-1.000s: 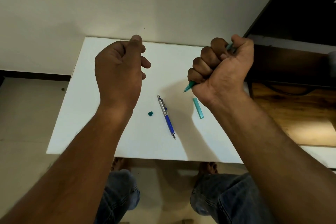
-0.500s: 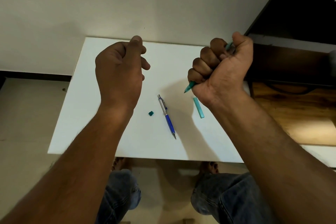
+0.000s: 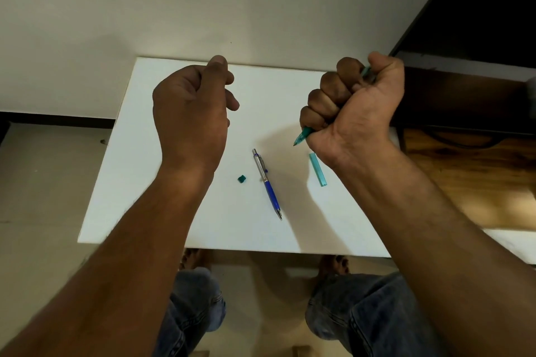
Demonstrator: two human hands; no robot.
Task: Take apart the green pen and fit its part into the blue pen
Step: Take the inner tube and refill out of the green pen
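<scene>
Clamping the slim green plastic pen (image 3: 301,138) in its fist, right hand (image 3: 353,113) centre-right; teal cap (image 3: 317,169), small green plug (image 3: 242,179) already off. Blue-and-silver click pen (image 3: 268,182) untouched mid-frame, refill swap pending. Left hand (image 3: 191,107) curled, contents hidden.

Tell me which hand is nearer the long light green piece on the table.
Right. The right hand, gripping the green pen, hovers right by the long light green piece; the left hand is across the blue pen from it.

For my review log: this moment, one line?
right hand: grips slim green pen | left hand: curled, nothing seen | blue-and-silver pen, green tube, small green piece: on white table
</scene>
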